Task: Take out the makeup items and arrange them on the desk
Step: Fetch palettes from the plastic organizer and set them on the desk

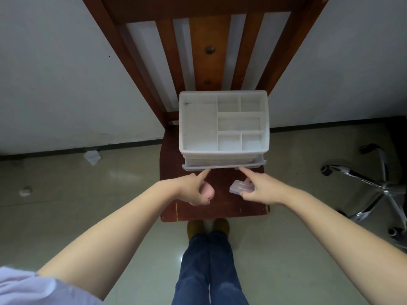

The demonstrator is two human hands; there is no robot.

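A white plastic organizer [223, 154] with several empty top compartments stands on a wooden chair seat [220, 209]. Its clear bottom drawer [222, 167] sticks out slightly at the front. My left hand [190, 190] touches the drawer's front edge with a straight index finger, while its other fingers curl round a small pink rounded item [208, 192]. My right hand [263, 190] also points its index finger onto the drawer front. In its thumb and remaining fingers it grips a small clear plastic case [241, 187].
The chair's slatted back [209, 51] rises against a white wall. A chrome office-chair base [383, 188] with castors stands on the floor at the right. Crumpled paper [93, 157] lies by the wall on the left, with another scrap [25, 191] nearer. My legs and shoes are below the seat.
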